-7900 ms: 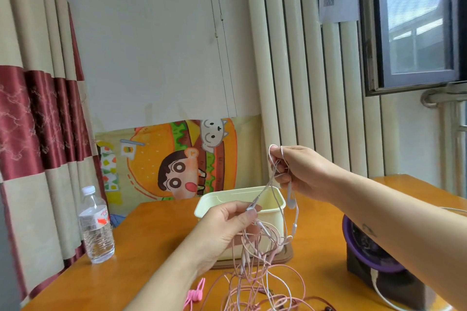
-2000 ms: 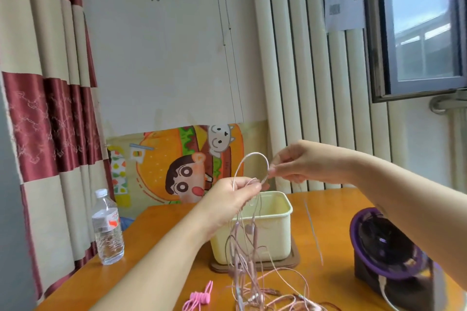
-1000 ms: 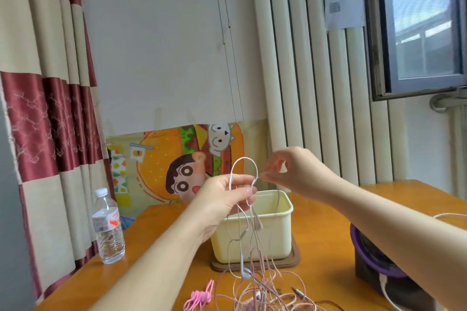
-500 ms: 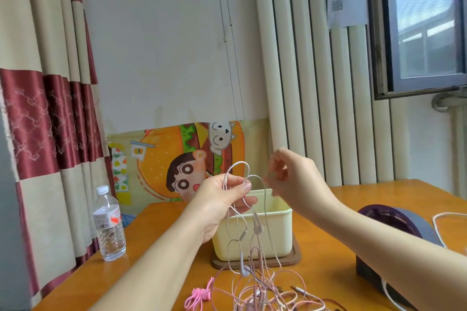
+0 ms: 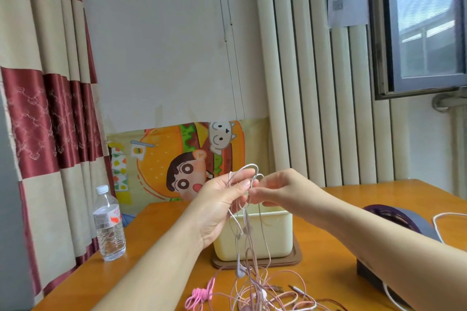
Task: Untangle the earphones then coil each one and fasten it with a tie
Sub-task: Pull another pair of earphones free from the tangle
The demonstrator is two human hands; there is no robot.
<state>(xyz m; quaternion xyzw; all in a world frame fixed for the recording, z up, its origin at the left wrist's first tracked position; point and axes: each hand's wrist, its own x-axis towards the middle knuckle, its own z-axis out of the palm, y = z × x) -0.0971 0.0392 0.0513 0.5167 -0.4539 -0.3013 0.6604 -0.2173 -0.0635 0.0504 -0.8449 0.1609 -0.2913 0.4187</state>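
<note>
We see a cream rectangular plastic tub [image 5: 265,235] standing on a brown tray [image 5: 295,259] on the orange wooden desk [image 5: 328,255]; our hands and the cords hide its inside, so we cannot tell what it holds. To the left, a clear plastic water bottle [image 5: 109,225] with a white cap stands upright, partly filled.

Our left hand [image 5: 222,204] is raised above the tub, its thumb and fingers pinched together on thin pale pink earphone cords [image 5: 246,247]. A loop of cord arches over the fingertips. Our right hand [image 5: 280,189] meets the left, fingertips closed on the same cords just beside the loop. From the hands the cords hang down in front of the tub, with small earbuds dangling along them, and end in a tangled heap on the desk at the bottom edge, partly cut off. A bright pink coiled tie [image 5: 199,296] lies just left of the heap.

A dark purple rounded object [image 5: 394,219] sits behind our right forearm, mostly hidden.
</note>
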